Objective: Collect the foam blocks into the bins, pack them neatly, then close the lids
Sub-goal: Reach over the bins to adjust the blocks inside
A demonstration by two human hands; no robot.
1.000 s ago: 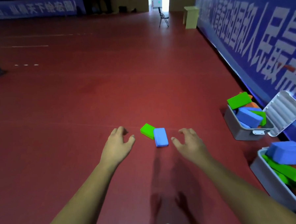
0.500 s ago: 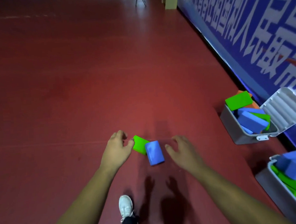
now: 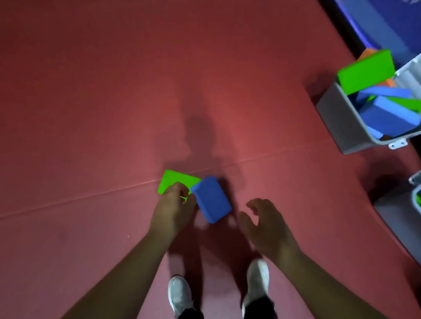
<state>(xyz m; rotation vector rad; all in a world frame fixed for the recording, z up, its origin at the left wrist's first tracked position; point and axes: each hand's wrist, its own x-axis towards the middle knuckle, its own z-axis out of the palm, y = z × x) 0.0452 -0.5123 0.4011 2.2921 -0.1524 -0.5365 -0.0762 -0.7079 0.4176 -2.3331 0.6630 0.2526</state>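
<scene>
Since before, the left hand (image 3: 174, 210) has curled its fingers onto the green block (image 3: 174, 180); the right hand (image 3: 266, 223) hovers, fingers relaxed, just beside the blue block (image 3: 212, 199).

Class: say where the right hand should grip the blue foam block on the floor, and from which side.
Probably span the blue block across its long sides, from the right: that flank faces the open right hand, while the left hand grips the green block opposite.

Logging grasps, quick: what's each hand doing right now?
Left hand: grips the green block.
Right hand: open, holding nothing, beside the blue block.
</scene>
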